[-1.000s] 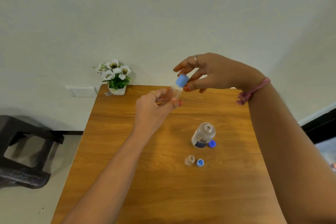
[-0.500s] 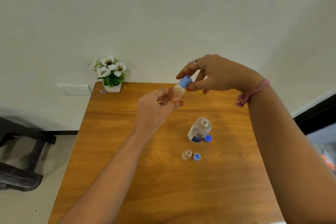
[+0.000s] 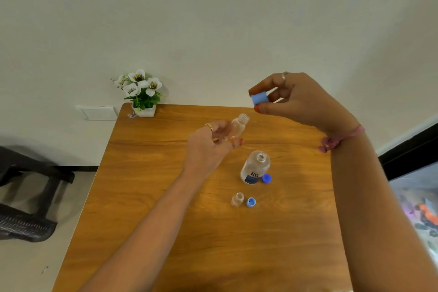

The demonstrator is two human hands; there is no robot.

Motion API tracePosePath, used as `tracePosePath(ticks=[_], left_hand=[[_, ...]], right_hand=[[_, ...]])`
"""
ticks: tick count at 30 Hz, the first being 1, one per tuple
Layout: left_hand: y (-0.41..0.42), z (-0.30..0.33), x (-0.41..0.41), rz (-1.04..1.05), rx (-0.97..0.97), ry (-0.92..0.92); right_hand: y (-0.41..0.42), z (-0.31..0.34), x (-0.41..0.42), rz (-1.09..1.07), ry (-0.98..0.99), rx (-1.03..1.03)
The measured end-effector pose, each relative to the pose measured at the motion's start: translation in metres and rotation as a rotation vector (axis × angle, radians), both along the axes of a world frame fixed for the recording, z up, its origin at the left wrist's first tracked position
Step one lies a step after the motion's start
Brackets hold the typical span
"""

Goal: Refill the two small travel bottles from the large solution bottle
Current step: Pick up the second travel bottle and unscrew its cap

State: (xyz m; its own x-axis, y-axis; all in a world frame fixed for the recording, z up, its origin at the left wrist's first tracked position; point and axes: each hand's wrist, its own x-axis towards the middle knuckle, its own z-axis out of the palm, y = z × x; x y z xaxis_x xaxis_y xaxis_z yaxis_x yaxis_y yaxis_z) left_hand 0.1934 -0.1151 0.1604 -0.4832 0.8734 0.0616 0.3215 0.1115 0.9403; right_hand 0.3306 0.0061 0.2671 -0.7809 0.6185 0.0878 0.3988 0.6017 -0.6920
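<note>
Head view shows one small travel bottle [image 3: 239, 124] held tilted above the desk [image 3: 147, 187] by the left hand [image 3: 208, 144], whose fingers [image 3: 237, 142] curl round its lower part; its neck is open. The right hand [image 3: 301, 99] is raised apart from it, pinching a light blue cap [image 3: 259, 98] between thumb and fingertips. On the desk, the second small bottle [image 3: 237, 199] stands uncapped with its blue cap [image 3: 251, 202] just beside it, and the large solution bottle [image 3: 254, 168] stands open with a darker blue cap [image 3: 266, 178] touching its base.

As I judge it, the opening stage is done: all three bottles are uncapped. Whether either small bottle holds any liquid cannot be told. Pouring and recapping seem left to do.

Count: two small bottles, one large bottle, three caps. A potted plant with white flowers [image 3: 139, 90] sits at the desk's far left corner; a dark chair [image 3: 26, 192] stands to the left.
</note>
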Motion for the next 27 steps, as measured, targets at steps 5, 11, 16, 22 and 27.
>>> tracePosePath(ticks=[5,11,16,22,27], left_hand=[[0.006,-0.024,0.034,0.008,-0.022,-0.183],[0.019,-0.052,0.083,0.008,-0.097,-0.119],[0.017,-0.088,0.128,-0.051,-0.244,0.098],[0.019,-0.137,0.169,-0.030,-0.454,0.177],[0.019,-0.172,0.182,0.047,-0.505,0.164]], right_hand=[[-0.004,-0.058,0.040,-0.282,0.324,-0.385],[-0.003,-0.128,0.096,-0.518,0.393,-0.532],[-0.005,-0.181,0.137,-0.606,0.263,-0.437],[-0.010,-0.248,0.165,-0.600,0.042,-0.456],[-0.018,-0.284,0.171,-0.503,-0.079,-0.442]])
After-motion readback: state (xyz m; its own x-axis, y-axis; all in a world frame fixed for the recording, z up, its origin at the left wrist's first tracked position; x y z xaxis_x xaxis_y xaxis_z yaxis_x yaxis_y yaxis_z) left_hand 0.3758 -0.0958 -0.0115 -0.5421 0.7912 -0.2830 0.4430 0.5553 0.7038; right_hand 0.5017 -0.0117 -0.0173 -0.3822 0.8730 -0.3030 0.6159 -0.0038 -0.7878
